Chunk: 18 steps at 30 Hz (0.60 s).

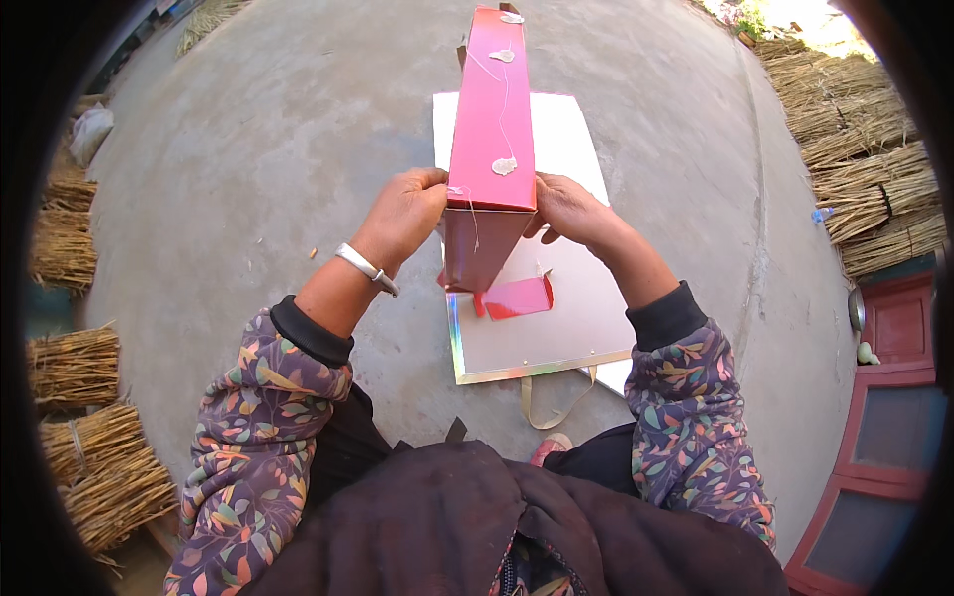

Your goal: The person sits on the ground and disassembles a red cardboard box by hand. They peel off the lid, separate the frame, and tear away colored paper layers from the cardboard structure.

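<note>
A tall red cardboard box (489, 119) is held up in front of me, its narrow red face turned upward. Whitish glue-like blobs (505, 166) dot that face, with thin strings trailing from them. My left hand (405, 217), a silver bangle on its wrist, is closed on the box's near left edge. At the near right edge, my right hand (576, 211) grips the box too, some fingers hidden behind it. Below lies a pale, shiny-edged carton or bag (556, 348) with a beige strap handle (545, 415); a red cardboard piece (520, 298) rests on it.
A white sheet or panel (571, 139) lies on the concrete ground (268, 159) beneath the box. Straw bundles (104, 472) stand along the left, and more straw bundles (855, 129) line the right. A red-framed door or cabinet (874, 422) stands at the lower right.
</note>
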Each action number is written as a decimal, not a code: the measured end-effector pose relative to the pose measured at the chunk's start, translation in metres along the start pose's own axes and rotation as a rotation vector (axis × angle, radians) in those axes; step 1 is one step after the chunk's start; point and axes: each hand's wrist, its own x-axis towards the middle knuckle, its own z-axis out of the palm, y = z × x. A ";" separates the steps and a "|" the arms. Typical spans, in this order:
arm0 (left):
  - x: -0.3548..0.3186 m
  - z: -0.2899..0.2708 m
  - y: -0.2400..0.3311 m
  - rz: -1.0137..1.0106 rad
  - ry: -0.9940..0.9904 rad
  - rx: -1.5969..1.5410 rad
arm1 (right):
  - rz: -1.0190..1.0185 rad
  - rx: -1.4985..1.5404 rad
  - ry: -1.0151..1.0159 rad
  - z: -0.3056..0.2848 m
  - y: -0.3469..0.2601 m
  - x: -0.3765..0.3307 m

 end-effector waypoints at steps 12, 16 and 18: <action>-0.015 0.007 0.013 -0.095 0.139 -0.329 | -0.284 0.254 0.060 0.023 -0.052 -0.034; -0.016 0.013 0.005 -0.054 0.220 -0.371 | -0.316 0.244 0.063 0.033 -0.056 -0.031; -0.015 0.015 0.001 -0.027 0.267 -0.398 | -0.335 0.265 0.021 0.032 -0.056 -0.031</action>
